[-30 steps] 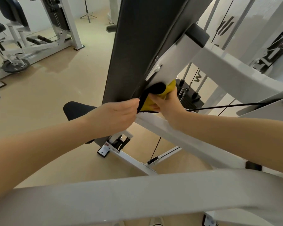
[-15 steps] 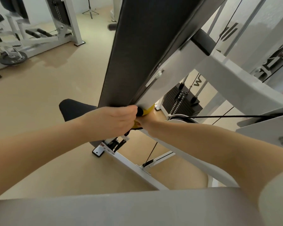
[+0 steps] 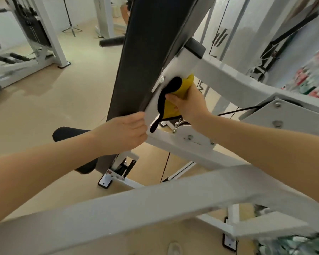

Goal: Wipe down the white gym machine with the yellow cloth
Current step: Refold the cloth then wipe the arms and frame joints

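Gym floor, beige, other machines behind. Right hand (image 3: 190, 103) bunching yellow cloth (image 3: 180, 89) against white gym machine (image 3: 228, 78) behind backrest pad (image 3: 151, 43). Left hand (image 3: 125, 133) curled round pad edge. Soft, floppy stuff, best gripped wadded, dangling black trim (image 3: 160, 107) kept clear

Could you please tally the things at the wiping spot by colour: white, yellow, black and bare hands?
White: 1, the white gym machine
Yellow: 1, the yellow cloth with its black edge
Black: 2, the back pad and the seat
Hands: 2, left hand, right hand
Total: 6
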